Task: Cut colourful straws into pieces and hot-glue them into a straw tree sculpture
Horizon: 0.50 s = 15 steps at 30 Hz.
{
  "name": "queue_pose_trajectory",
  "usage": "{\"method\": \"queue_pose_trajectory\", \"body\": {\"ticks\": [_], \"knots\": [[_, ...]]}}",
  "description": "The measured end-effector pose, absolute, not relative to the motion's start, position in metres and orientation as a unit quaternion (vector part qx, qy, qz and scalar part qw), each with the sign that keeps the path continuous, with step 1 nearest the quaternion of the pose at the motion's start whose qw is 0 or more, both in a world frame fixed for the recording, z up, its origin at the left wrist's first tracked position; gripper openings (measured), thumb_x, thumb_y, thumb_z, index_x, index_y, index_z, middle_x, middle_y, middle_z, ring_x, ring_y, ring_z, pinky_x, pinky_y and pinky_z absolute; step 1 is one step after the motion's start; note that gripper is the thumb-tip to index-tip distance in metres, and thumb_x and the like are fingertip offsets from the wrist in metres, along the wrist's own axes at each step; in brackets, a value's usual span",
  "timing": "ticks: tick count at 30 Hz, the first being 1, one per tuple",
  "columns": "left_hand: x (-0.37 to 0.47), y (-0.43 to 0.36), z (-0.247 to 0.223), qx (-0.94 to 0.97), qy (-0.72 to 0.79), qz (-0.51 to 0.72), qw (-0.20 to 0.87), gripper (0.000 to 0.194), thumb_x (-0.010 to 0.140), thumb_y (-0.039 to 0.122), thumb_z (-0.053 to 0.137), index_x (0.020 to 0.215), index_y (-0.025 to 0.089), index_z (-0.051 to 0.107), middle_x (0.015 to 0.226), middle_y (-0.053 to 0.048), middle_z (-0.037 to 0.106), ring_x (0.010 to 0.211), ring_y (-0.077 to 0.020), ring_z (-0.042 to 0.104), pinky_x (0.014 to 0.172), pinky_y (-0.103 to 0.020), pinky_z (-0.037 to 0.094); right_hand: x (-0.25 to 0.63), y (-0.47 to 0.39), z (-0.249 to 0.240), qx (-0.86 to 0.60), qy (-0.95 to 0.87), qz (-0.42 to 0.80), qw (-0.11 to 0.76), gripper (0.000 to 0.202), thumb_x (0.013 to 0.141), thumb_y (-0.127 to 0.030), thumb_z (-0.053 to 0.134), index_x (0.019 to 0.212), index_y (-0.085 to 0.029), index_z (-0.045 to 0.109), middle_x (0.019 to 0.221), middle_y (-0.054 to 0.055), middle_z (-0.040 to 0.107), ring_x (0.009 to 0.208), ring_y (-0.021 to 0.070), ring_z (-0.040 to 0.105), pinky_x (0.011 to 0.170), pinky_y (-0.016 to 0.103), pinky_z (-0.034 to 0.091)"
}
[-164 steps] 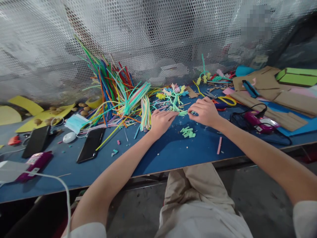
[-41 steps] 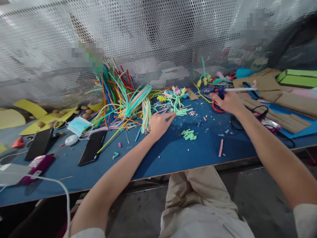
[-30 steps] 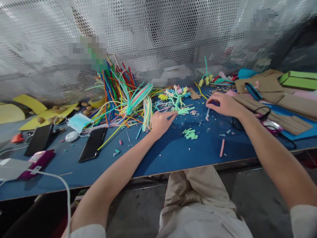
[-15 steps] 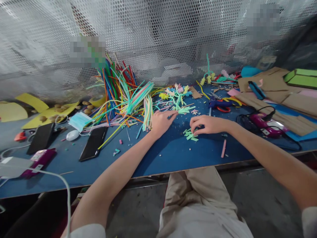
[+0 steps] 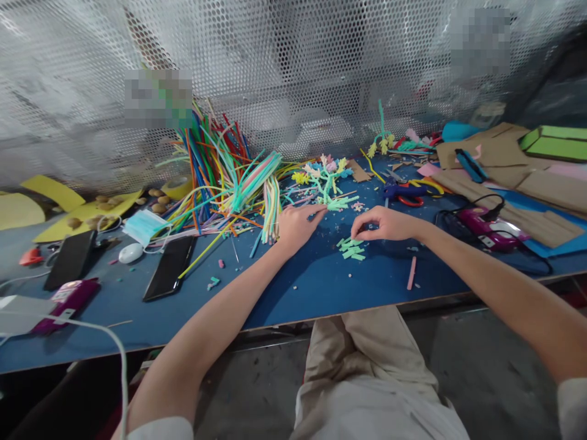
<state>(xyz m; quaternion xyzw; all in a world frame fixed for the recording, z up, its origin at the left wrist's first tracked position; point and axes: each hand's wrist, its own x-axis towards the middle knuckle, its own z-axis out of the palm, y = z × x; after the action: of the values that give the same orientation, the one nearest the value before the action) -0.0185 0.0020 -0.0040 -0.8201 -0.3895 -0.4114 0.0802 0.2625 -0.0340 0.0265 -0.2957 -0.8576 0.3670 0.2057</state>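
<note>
My left hand (image 5: 299, 223) lies at the middle of the blue table, thumb and forefinger closed at the near end of a light green pipe-cleaner sprig (image 5: 338, 203). Just behind the sprig is a branching pipe-cleaner piece (image 5: 326, 177) with yellow, pink and blue tips. To the right, my right hand (image 5: 384, 223) makes a pinch over a small pile of short green pipe-cleaner cuttings (image 5: 352, 252). Its fingertips meet at the pile's upper edge and appear to grip one cutting; its far end is hidden.
Left of my hands lie a large heap of coloured pipe cleaners (image 5: 215, 171), a black phone (image 5: 169, 269) and a face mask (image 5: 145, 227). Rightward are blue-handled pliers (image 5: 401, 190), a purple device (image 5: 493, 229) and brown cardboard (image 5: 486, 146). A perforated metal screen (image 5: 293, 79) stands behind.
My right hand has risen slightly from the green cuttings, its thumb and forefinger now forming a rounder loop. The left hand stays at the sprig. The whole view has shifted a little.
</note>
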Motion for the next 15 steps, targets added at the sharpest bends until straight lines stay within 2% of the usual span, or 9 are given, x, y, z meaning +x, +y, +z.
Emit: {"method": "queue_pose_trajectory", "body": {"ticks": [5,10,15], "knots": [[-0.0191,0.0039,-0.0045,-0.825,-0.381,-0.41,0.08,0.016,0.101,0.037,0.07,0.105,0.032,0.085,0.101,0.002,0.084,0.09,-0.0197,0.081,0.077,-0.033,0.056,0.2577,-0.0335,0.0235,-0.273,-0.857,0.353,0.258,0.024,0.095,-0.044,0.072,0.108,-0.028,0.084,0.106,0.004,0.082,0.097,0.0211,0.075,0.089,0.034,0.056],[-0.0183,0.0028,-0.0037,-0.835,-0.372,-0.397,0.078,0.016,0.101,0.036,0.069,0.106,0.032,0.084,0.104,0.002,0.084,0.094,-0.0189,0.081,0.079,-0.032,0.056,0.2593,-0.0351,0.0276,-0.281,-0.864,0.296,0.297,0.021,0.095,-0.043,0.07,0.099,-0.027,0.084,0.1,0.004,0.082,0.092,0.0215,0.075,0.088,0.035,0.056],[-0.0189,0.0025,-0.0066,-0.842,-0.366,-0.385,0.095,0.016,0.101,0.036,0.07,0.108,0.034,0.084,0.102,0.001,0.084,0.092,-0.02,0.082,0.075,-0.032,0.056,0.2644,-0.0376,0.0324,-0.33,-0.842,0.13,0.407,0.017,0.094,-0.042,0.071,0.093,-0.027,0.08,0.093,0.005,0.079,0.085,0.0228,0.072,0.082,0.038,0.055]]}}
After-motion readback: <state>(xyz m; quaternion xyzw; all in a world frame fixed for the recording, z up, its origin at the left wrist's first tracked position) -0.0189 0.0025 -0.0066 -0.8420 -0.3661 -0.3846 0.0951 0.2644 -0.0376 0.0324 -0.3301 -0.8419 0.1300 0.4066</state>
